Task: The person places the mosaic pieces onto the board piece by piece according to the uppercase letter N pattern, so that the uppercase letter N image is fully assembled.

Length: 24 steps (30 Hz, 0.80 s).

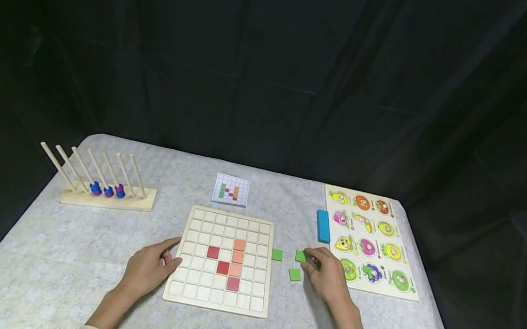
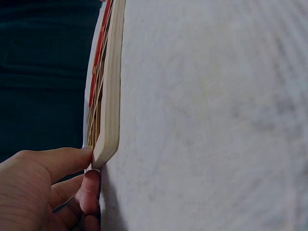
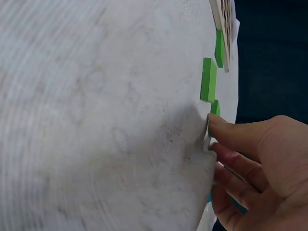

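Note:
My left hand (image 1: 149, 266) holds a square wooden grid board (image 1: 192, 291) at its left edge, thumb on the rim and fingers beside it. In the left wrist view the thumb tip lies at the board's corner (image 2: 107, 149). On the board are dark red tiles (image 1: 222, 267) in a diagonal and a column of orange tiles (image 1: 237, 256). To the right, my right hand (image 1: 327, 276) pinches a green tile (image 1: 299, 256) at its near end, with thumb and index finger around it. Two other green tiles (image 1: 277, 255) lie nearby, one touching the board's right edge.
A pattern card (image 1: 231, 189) lies behind the board. At left stands a wooden peg rack (image 1: 107, 200) with blue and purple beads. A blue block (image 1: 323, 226) is beside a fruit puzzle board (image 1: 371, 240) at right. A black curtain (image 1: 272, 79) hangs behind the table.

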Motion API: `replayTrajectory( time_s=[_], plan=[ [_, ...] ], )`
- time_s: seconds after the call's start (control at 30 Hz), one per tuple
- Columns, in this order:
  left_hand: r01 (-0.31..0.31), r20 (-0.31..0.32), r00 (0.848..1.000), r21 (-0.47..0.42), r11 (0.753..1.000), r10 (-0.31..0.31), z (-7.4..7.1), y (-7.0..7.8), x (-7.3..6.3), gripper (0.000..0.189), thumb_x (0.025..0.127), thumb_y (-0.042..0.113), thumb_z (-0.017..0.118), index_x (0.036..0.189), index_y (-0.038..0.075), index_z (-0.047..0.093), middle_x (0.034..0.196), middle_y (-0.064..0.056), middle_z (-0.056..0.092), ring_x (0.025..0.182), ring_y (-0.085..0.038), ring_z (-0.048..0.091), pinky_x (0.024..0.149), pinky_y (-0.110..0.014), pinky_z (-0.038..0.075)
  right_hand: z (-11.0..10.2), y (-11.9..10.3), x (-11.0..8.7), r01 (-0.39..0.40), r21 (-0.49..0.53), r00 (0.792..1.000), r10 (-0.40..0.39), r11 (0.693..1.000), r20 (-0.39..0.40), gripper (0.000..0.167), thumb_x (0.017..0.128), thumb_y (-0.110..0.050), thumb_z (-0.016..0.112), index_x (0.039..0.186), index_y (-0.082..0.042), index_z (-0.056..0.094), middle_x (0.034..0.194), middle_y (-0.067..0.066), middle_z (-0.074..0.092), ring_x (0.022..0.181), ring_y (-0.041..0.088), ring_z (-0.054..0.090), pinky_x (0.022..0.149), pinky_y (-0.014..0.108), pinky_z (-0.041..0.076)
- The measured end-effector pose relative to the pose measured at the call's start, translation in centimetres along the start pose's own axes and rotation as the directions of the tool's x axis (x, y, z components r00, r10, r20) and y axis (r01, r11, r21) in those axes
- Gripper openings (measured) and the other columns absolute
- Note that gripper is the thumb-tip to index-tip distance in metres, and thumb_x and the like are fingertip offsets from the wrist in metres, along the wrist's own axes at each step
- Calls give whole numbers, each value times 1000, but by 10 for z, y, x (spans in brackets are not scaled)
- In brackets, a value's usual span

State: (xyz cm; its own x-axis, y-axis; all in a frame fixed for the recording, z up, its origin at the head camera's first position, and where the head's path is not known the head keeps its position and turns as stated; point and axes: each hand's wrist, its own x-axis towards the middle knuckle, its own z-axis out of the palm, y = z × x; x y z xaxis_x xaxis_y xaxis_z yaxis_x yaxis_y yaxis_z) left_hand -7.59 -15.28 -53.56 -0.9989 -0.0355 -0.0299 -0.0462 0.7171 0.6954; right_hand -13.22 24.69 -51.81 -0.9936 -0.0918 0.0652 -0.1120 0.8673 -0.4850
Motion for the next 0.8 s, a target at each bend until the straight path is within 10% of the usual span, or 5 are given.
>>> replayTrajectory(
  time_s=[0.8],
  plan=[
    [28,29,999,5,1000,-28,-6,7,-2,51,86,17,74,135,5,63,69,5,61,53,-9,44,48,-26,33,11,-2,5,-11,-31,1000,11,999,2,23,89,-18,76,108,-5,74,101,7,65,82,15,55,75,34,45]
  ],
)
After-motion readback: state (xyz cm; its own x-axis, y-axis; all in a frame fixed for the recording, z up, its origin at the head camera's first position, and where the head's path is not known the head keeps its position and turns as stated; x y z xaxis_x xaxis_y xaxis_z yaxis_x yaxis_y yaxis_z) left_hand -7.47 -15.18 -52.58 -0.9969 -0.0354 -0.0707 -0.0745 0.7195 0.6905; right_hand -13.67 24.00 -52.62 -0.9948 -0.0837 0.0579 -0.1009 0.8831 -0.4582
